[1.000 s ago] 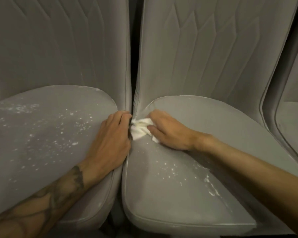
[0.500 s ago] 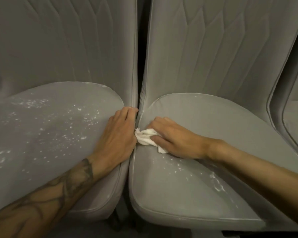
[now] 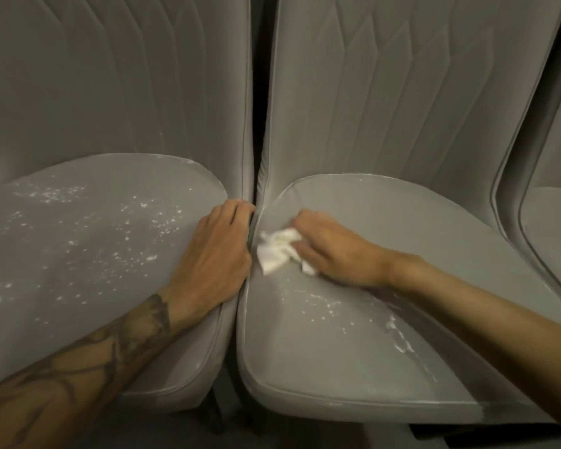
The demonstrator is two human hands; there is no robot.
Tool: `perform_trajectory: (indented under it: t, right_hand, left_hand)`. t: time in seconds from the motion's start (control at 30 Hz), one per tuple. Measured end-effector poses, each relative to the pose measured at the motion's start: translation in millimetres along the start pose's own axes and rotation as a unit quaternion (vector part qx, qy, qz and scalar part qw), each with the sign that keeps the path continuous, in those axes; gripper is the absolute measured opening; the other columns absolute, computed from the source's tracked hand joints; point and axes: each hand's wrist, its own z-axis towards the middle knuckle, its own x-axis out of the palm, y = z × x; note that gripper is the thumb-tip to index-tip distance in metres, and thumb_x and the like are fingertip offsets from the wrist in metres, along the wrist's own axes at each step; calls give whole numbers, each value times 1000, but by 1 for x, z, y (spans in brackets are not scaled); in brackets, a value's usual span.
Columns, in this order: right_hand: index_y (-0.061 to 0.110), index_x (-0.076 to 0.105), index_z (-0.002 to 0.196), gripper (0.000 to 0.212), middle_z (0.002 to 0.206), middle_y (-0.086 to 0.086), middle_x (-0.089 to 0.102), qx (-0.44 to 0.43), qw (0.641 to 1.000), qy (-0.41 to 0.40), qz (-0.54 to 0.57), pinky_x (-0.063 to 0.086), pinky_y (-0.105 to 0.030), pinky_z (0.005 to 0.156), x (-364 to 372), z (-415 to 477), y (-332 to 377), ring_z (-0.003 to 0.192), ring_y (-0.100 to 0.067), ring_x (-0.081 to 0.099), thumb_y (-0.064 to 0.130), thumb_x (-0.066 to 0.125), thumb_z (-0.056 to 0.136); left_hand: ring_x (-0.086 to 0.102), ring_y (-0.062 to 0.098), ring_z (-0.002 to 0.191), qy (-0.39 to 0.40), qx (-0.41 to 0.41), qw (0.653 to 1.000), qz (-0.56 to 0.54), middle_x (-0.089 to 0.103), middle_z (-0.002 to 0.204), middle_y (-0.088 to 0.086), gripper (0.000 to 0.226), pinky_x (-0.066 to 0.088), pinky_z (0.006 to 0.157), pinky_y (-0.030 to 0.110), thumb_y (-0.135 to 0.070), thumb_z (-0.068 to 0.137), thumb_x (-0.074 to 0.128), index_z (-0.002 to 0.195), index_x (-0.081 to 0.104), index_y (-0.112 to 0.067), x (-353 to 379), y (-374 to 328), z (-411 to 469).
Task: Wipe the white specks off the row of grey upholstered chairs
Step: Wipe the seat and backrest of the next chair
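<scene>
- Three grey chairs stand in a row and each nearly touches the next. A narrow dark gap (image 3: 256,92) runs between the first two, just left of the frame's centre.
- The left seat (image 3: 110,303) fills the left side of the frame. Many white specks (image 3: 143,228) lie over it, thicker toward its back and along the left edge of the frame.
- The left hand (image 3: 216,251) lies palm down on the right edge of this seat, near the centre. Its fingers are curled over the edge and go down into the gap, so the tips are hidden. The forearm (image 3: 94,361), with a dark tattoo, comes from the lower left corner.
- The middle seat (image 3: 337,367) fills the centre and lower right. The right hand (image 3: 334,251) is on its back left corner, with the fingers bent around a crumpled white cloth (image 3: 277,254) and pressing it on the fabric.
- The cloth is just right of the gap, close to the left hand but not touching it.
- Below the cloth there is a small scatter of specks, and further right a white smear (image 3: 400,340) beside the right forearm.
- Only an edge of the third chair (image 3: 551,222) shows at the right border.
</scene>
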Motion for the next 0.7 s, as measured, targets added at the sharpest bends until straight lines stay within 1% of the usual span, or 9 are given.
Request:
perform_trajectory:
  t: [0.07,0.13,0.23,0.33,0.43,0.5,0.53,0.6,0.7]
  right_hand:
    - [2,56,118,23,115,-15,54,94,995,-22,-20,37,-38,95,-6,17,-15,104,-31,50,17,43,106]
    - [3,55,119,24,116,-15,53,128,991,-31,-33,37,-40,96,-1,22,-16,105,-32,49,18,42,106]
    - [10,55,116,19,110,-7,53,37,998,-47,0,37,-32,93,13,-7,4,97,-24,49,22,44,105]
    - [17,54,115,18,107,-1,52,-30,999,-1,19,36,-27,89,5,-30,4,94,-18,48,27,42,105]
    - [4,56,119,23,115,-16,55,88,995,-25,-38,37,-37,95,-11,-18,-36,104,-32,52,18,45,106]
    - [2,55,117,23,118,-19,54,175,982,-46,-56,35,-38,95,-16,-10,-50,107,-35,51,19,45,105]
    - [2,54,117,23,118,-19,54,187,979,-49,-62,35,-38,94,-13,-9,-47,106,-36,50,19,45,105]
    - [5,54,115,21,114,-17,54,144,986,-61,-50,35,-39,93,-1,-22,-30,102,-34,50,20,45,105]
    - [19,52,114,18,106,-1,52,24,999,-32,19,35,-27,88,3,-59,1,92,-18,47,29,41,105]
  left_hand:
    - [51,26,108,-3,-13,1000,-2,54,126,10,44,37,94,32,2,89,52,132,53,-9,2,-1,1]
    - [52,27,108,-4,-15,1000,0,55,127,11,45,37,96,34,2,89,48,132,54,-8,2,0,2]
    - [55,32,112,-4,-5,1000,12,56,131,14,39,41,98,41,-1,94,51,133,56,-5,3,0,1]
    - [54,34,118,-3,-3,1000,24,53,138,15,36,41,101,44,-3,99,51,134,59,-5,4,1,2]
    - [53,32,123,-3,-5,1000,22,51,141,13,34,41,106,44,-8,103,49,135,59,-8,5,2,1]
    - [53,32,124,-3,-4,1000,24,51,141,13,33,41,107,45,-9,103,48,135,59,-8,6,3,1]
    - [53,32,124,-6,-4,1000,25,51,141,13,33,41,107,45,-9,103,49,134,59,-9,6,3,1]
    - [53,32,123,-12,-4,1000,26,51,140,12,33,42,106,46,-10,103,49,134,60,-9,7,4,1]
    - [54,34,122,-10,-4,1000,29,52,139,13,32,44,105,50,-12,103,49,133,60,-9,6,4,2]
